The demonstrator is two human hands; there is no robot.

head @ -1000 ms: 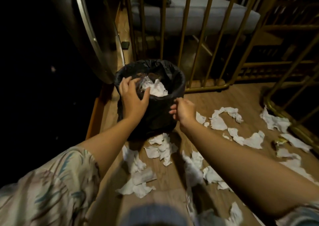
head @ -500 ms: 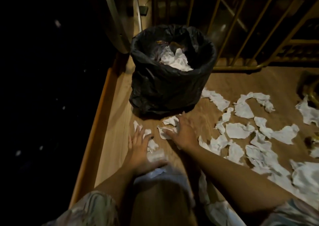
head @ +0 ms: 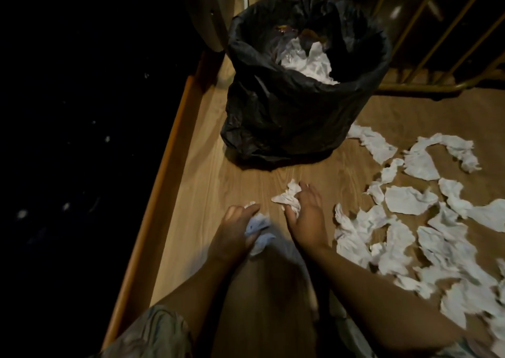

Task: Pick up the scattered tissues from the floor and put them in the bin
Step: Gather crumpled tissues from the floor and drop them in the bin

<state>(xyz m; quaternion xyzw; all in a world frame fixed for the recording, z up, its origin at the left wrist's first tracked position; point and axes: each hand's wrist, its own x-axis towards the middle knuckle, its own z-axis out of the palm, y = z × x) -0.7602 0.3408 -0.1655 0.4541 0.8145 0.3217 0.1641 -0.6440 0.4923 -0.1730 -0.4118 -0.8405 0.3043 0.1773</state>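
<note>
Hands low over wooden floor (head: 218, 182), each gathering paper: left hand (head: 235, 230) closed on crumpled tissue (head: 258, 233), right hand (head: 307, 212) clenched round another wad (head: 287, 197). Best bunched tight before lifting, so no shreds dropped. Further right, scattered tissues (head: 410, 221), white, torn, creased. Beyond, black-lined bin (head: 295, 106), already part filled with white paper.

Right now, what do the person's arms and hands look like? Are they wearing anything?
Both forearms are bare. The left hand and right hand wear no gloves, and no rings or watch show. A short, loose patterned sleeve in pale, leafy streaks covers the left upper arm; a bit of matching cloth peeks at the right.
</note>
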